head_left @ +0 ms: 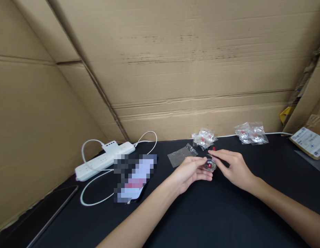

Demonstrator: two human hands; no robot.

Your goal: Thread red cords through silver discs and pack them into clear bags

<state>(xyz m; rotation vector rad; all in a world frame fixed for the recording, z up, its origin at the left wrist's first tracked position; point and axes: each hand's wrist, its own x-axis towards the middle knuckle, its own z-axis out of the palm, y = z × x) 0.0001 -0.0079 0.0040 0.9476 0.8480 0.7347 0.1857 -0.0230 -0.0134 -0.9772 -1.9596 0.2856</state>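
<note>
Disc point(210, 166), round and shiny with a red middle, is held up over the black table point(211, 224), and I take it as the center of my clock. My left hand point(187, 174) comes at it from nine o'clock, with thumb and fingers clamped on it. My right hand point(237, 168) is at three o'clock, with its fingers bent close to the top edge; I cannot tell if they pinch anything. A small red loop point(214, 149) pokes up by those fingertips, just past twelve. Between nine and ten I see a flat clear bag point(177, 157) near my left hand. At twelve sits a bagged bunch point(204, 139) with red bits in it, and at two lie more bagged pieces point(251, 133), shiny and round. A packet point(309, 140) with a white label is between two and three. Far out at nine is a white power strip point(103, 162) with looping cords point(90, 205). A phone point(136, 179), blurred into squares, lies between eight and nine. Behind it all stands a cardboard wall point(175, 72).
</note>
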